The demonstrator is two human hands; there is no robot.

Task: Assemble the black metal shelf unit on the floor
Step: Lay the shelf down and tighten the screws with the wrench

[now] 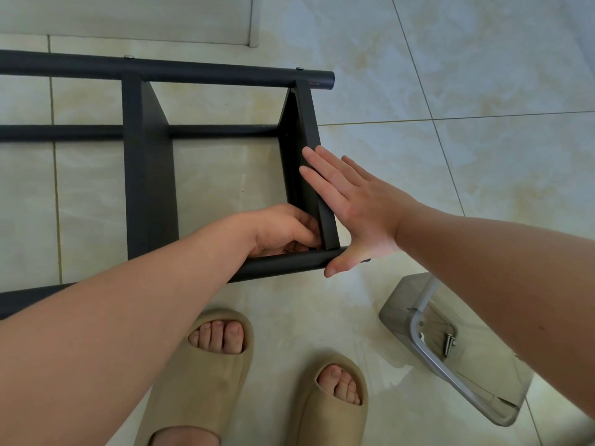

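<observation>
right hand [351, 204] flat open on black metal end panel [304, 123]; left hand [280, 230] curled at inner corner, hold unclear; pale tile floor [450, 75] beyond.

shelf [149, 175] x1, slippers [199, 381] x2, box [399, 304] x1

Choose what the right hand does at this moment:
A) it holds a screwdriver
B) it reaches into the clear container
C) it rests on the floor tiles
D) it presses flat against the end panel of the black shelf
D: the right hand lies with straight fingers flat against the outer side of the end shelf panel, and it holds no tool.
</observation>
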